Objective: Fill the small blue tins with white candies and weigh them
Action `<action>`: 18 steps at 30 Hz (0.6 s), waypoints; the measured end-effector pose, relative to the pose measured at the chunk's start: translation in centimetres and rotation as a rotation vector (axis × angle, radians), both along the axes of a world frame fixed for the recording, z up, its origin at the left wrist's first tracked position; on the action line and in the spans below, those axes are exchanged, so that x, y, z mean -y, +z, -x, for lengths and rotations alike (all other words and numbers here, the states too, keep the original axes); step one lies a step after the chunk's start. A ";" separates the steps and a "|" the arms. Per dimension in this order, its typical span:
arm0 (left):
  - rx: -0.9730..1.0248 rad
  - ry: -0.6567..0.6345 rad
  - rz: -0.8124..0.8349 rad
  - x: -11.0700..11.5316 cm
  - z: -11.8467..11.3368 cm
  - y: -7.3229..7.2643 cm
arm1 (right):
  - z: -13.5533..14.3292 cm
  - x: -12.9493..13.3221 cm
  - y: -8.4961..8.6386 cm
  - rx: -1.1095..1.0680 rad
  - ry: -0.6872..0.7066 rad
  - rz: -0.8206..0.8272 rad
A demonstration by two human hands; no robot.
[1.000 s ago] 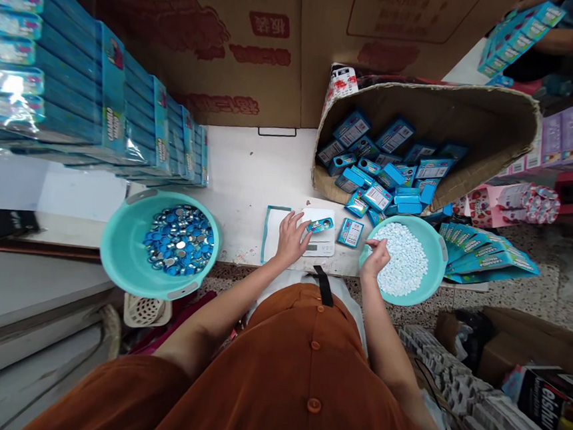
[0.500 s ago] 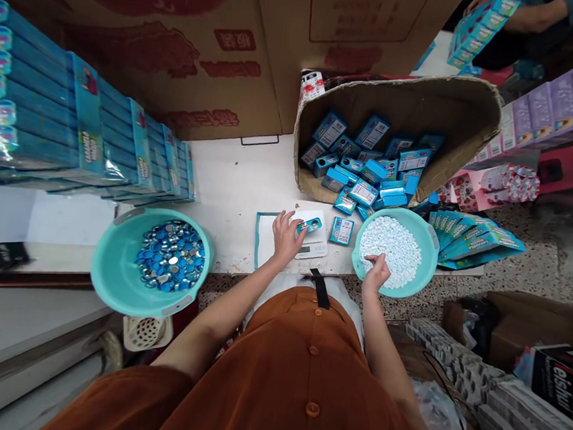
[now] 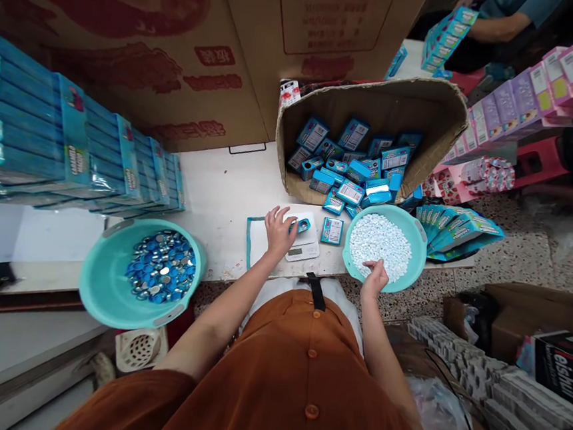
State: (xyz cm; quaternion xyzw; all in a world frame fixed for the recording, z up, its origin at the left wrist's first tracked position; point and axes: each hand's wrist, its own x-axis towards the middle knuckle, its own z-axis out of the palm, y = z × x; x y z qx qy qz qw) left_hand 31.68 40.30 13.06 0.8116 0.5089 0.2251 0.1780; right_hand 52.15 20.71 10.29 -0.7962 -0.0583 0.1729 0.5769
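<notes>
My left hand [image 3: 279, 233] is over the white digital scale [image 3: 303, 251], thumb and a finger pinching the near end of a small blue box [image 3: 303, 226]. A round silvery spot shows on the top face of that box. My right hand [image 3: 375, 280] is at the near edge of the white pellets [image 3: 382, 242] in a turquoise basin [image 3: 418, 270]. Its fingers are drawn together; what they hold, if anything, is too small to make out. Another small blue box [image 3: 332, 231] lies between the scale and this basin.
A tipped carton [image 3: 436, 111] holds several blue boxes. On the left, another turquoise basin [image 3: 105, 276] contains blue and silver caps [image 3: 161, 267], below stacked blue packs [image 3: 27, 132]. A large carton [image 3: 236, 103] stands behind. A co-worker's arm [image 3: 501, 28] is at the upper right.
The view has shifted slightly, moving the carton and scale left in the picture. My left hand still grips the blue box on the scale; my right hand remains at the pellets.
</notes>
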 end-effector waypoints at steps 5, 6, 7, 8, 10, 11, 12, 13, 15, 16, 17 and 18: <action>0.113 -0.237 0.001 3.0 -6.2 3.5 | -0.5 0.8 -0.2 -0.014 -0.034 -0.003; 0.119 -0.344 0.010 3.8 -7.5 4.0 | -0.7 0.9 -0.3 -0.019 -0.043 0.004; 0.114 -0.447 0.023 4.5 -8.4 4.3 | -0.8 1.0 -0.3 -0.021 -0.047 0.009; 0.103 -0.524 0.037 5.1 -9.0 4.4 | -1.0 1.2 -0.4 -0.020 -0.048 0.010; 0.066 -0.572 0.064 5.5 -8.6 3.9 | -1.3 1.4 -0.6 -0.017 -0.049 0.007; 0.043 -0.536 0.074 5.3 -7.7 3.5 | -1.4 1.5 -0.7 -0.018 -0.054 0.003; 0.020 -0.474 0.080 4.8 -6.4 2.9 | -1.5 1.6 -0.7 -0.019 -0.060 -0.001; -0.004 -0.393 0.079 4.2 -4.9 2.4 | -1.5 1.8 -0.8 -0.020 -0.067 -0.001; -0.047 -0.242 0.057 2.7 -2.0 1.5 | -1.6 2.1 -0.8 -0.022 -0.075 0.005; -0.070 -0.183 0.041 1.9 -0.8 1.2 | -1.6 2.2 -0.8 -0.023 -0.074 0.008; -0.096 -0.147 0.029 1.2 -0.1 0.9 | -1.5 2.3 -0.9 -0.025 -0.068 0.012; -0.131 -0.132 0.029 0.6 0.3 0.7 | -1.4 2.4 -0.9 -0.027 -0.058 0.016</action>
